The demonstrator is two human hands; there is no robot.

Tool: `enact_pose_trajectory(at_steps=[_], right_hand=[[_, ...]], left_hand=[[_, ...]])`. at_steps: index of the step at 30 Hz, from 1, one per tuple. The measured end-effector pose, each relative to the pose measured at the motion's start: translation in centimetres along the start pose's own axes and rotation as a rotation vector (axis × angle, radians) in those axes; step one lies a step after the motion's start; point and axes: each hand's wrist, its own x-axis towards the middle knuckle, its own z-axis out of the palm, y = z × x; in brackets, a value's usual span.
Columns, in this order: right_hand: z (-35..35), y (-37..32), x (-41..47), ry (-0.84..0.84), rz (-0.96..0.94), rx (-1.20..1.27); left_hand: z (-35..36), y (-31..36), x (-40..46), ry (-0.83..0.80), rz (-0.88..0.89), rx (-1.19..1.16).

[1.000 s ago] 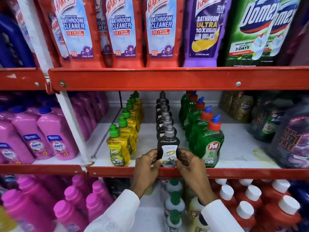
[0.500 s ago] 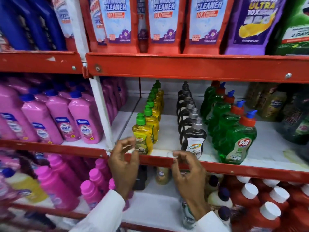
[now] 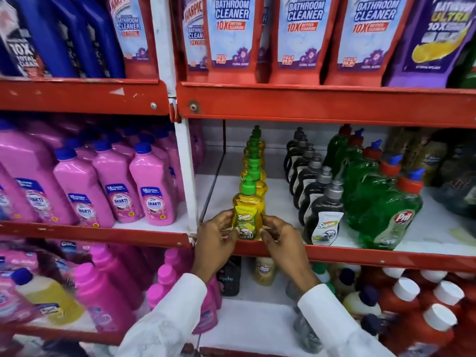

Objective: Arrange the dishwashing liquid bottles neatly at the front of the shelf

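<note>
Both hands on front yellow bottle (image 3: 248, 219) at shelf (image 3: 334, 255) front edge: left hand (image 3: 215, 237) and right hand (image 3: 279, 237) grip its sides. Black bottle (image 3: 323, 219) row just right, upright.

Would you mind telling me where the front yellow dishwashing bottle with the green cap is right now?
The yellow green-capped bottle stands at the red shelf lip, heading its row, held between the left hand and right hand, left of the black bottle.
</note>
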Motion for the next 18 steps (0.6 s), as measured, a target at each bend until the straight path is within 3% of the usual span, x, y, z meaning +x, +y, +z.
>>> enact_pose_trajectory(at_steps=[14, 18], right_hand=[[0.1, -0.2, -0.4, 0.083, 0.041, -0.046], [-0.2, -0.7, -1.0, 0.133, 0.091, 0.043]], left_hand=[[0.4, -0.6, 0.0, -0.042, -0.020, -0.112], [0.1, 0.4, -0.5, -0.041, -0.020, -0.092]])
